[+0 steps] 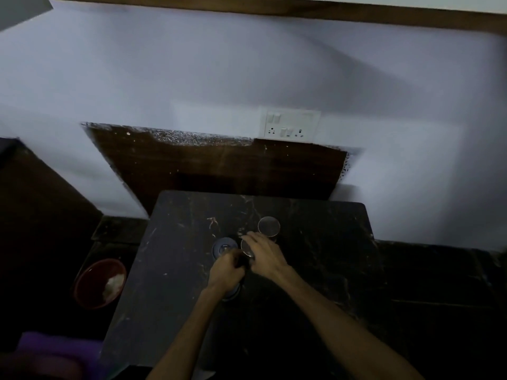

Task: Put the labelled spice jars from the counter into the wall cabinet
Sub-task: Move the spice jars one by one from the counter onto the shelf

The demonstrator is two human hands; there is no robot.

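Several spice jars stand close together on the dark marble counter [315,270], seen from above in dim light; no labels can be read. A clear-lidded jar [269,226] stands farthest back, apart from my hands. A blue-grey-lidded jar [223,246] sits just beyond my left hand [226,271]. That hand is curled over the top of another jar [232,294], most of which it hides. My right hand [264,255] has its fingers around a second clear-lidded jar [247,248]. The two hands almost touch.
A red bowl [100,282] holding something white sits low at the left of the counter. A purple object [55,349] lies at the bottom left. A switch and socket panel [290,126] is on the white wall. A brown wooden edge [274,9] runs along the top.
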